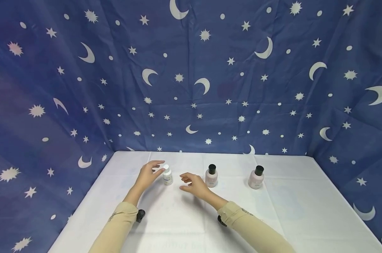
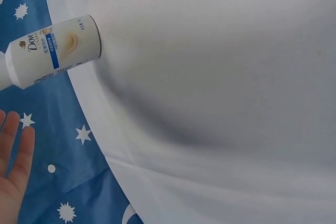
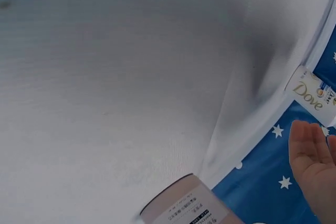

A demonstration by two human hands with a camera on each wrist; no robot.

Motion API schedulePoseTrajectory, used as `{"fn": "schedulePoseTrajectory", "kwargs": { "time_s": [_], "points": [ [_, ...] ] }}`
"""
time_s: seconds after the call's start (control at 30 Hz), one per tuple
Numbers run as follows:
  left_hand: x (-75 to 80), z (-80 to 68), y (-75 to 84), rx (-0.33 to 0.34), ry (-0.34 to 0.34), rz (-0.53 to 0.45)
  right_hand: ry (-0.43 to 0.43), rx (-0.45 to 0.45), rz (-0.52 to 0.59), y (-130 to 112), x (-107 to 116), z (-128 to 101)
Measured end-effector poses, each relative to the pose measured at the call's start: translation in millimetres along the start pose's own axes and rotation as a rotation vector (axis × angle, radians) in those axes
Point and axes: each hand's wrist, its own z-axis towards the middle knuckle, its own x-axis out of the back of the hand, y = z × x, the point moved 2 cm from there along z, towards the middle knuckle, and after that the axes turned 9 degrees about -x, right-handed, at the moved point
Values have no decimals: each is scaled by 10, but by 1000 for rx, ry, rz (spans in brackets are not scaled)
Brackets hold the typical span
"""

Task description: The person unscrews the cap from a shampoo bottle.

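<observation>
A small white bottle with a white cap [image 1: 167, 175], labelled Dove [image 2: 58, 51], stands upright between my two hands. My left hand [image 1: 147, 175] is just left of it, fingers and thumb spread near its upper part; in the left wrist view a gap shows between hand and bottle. On the bottle's other side hovers my right hand [image 1: 194, 185], fingers loosely bent and holding nothing. Beside the right hand stands a pale pink bottle with a black cap [image 1: 211, 176], whose lower part also appears in the right wrist view.
A second pink bottle with a black cap [image 1: 256, 178] stands further right. Everything is on a table with a white cloth [image 1: 178, 218]. A blue curtain with moons and stars [image 1: 184, 95] hangs behind and along both sides.
</observation>
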Motion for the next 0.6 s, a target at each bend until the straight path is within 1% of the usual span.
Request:
{"fn": "schedulePoseTrajectory", "kwargs": {
  "time_s": [0.13, 0.27, 0.43, 0.6],
  "points": [
    [-16, 14, -14, 1, -29, -18, 21, -22, 31, 3, -65, 92],
    [-41, 7, -28, 17, -47, -29, 27, -28, 75, -15, -110, 156],
    [-78, 15, -41, 3, -53, -72, 45, -57, 63, -26, -160, 207],
    [-81, 12, -30, 10, -47, -85, 46, -115, 64, -6, -246, 265]
  ]
}}
